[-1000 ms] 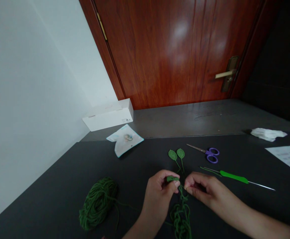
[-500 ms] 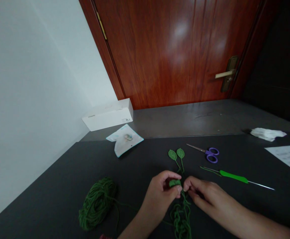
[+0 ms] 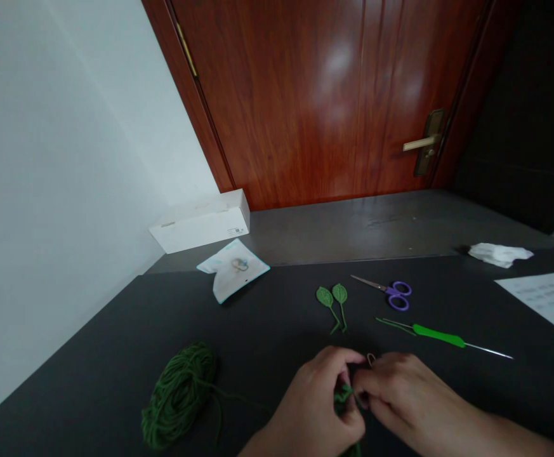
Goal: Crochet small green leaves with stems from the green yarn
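Note:
My left hand point(image 3: 322, 403) is closed around a green crocheted piece point(image 3: 342, 395), mostly hidden by the fingers. Close against it, my right hand point(image 3: 398, 390) has its fingers pinched together at the edge of that piece. A small pale-orange loop point(image 3: 370, 359) pokes out above the right fingers, near the tip of my left index finger; its kind is too small to tell. Beyond the hands lie two green crocheted leaves with stems, the left leaf point(image 3: 324, 296) and the right leaf point(image 3: 339, 293). Green yarn shows beneath my left hand.
A green yarn skein point(image 3: 179, 393) lies left, its strand running toward my left hand. Purple-handled scissors point(image 3: 393, 294) and a green-handled crochet hook point(image 3: 438, 334) lie right. Farther off are a white packet point(image 3: 231, 273), a white box point(image 3: 203, 222), a crumpled tissue point(image 3: 499, 254) and a printed sheet point(image 3: 547, 298).
Both hands have moved nearer to me and closer together, away from the two leaves. The small pale-orange loop now shows at the right fingers. The view has shifted slightly.

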Available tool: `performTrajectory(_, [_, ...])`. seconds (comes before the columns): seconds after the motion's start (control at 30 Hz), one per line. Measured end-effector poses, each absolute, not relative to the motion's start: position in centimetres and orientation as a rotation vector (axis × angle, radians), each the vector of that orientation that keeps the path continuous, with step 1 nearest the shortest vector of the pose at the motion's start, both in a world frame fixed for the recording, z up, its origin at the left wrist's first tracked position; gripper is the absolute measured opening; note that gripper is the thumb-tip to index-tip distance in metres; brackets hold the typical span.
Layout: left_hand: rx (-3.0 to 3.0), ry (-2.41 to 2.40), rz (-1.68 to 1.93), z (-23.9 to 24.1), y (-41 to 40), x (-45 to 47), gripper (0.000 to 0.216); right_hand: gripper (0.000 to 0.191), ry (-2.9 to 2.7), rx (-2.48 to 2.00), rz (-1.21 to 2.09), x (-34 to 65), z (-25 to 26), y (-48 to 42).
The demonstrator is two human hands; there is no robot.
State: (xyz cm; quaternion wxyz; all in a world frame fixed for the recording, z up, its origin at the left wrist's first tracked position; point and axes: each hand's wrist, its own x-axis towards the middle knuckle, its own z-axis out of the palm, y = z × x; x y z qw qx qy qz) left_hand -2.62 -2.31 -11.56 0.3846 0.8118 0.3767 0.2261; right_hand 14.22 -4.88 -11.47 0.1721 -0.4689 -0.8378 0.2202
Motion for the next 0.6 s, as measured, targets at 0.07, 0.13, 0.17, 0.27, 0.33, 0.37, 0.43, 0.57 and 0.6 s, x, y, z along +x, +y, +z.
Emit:
performTrajectory(0.07, [2.055, 0.926, 0.580, -11.3, -2.5, -2.7, 0.058, 0.023, -2.357, -1.260, 0.687, 14.3, -10.9, -4.9])
performTrajectory(0.13, [2.006, 0.911, 0.594, -11.1, -2.5, -2.7, 0.058, 0.026, -2.326, -1.188, 0.753, 14.5, -10.5, -4.8])
performTrajectory(0.17, [1.971, 0.906, 0.595, -11.0, -2.5, -2.8, 0.057, 0.027, -2.305, -1.155, 0.789, 14.6, -10.3, -4.8])
performTrajectory(0.27, [1.848, 0.867, 0.580, -10.5, -2.3, -3.0, 0.054, 0.029, -2.218, -1.072, 0.913, 14.8, -10.1, -4.7])
performTrajectory(0.33, [1.769, 0.834, 0.578, -9.9, -2.2, -3.1, 0.052, 0.029, -2.163, -1.032, 0.964, 14.9, -10.1, -4.7])
performTrajectory(0.37, [1.736, 0.822, 0.583, -9.7, -2.2, -3.2, 0.051, 0.029, -2.142, -1.021, 0.977, 15.0, -10.0, -4.7])
performTrajectory(0.43, [1.675, 0.795, 0.587, -9.1, -2.2, -3.2, 0.048, 0.030, -2.114, -1.018, 0.985, 15.1, -9.9, -4.9])
performTrajectory(0.57, [1.569, 0.755, 0.602, -8.8, -2.1, -3.4, 0.044, 0.031, -2.086, -1.014, 1.045, 15.3, -9.3, -5.0])
performTrajectory(0.6, [1.547, 0.741, 0.605, -8.9, -2.1, -3.5, 0.043, 0.031, -2.073, -1.005, 1.079, 15.3, -9.1, -5.0])
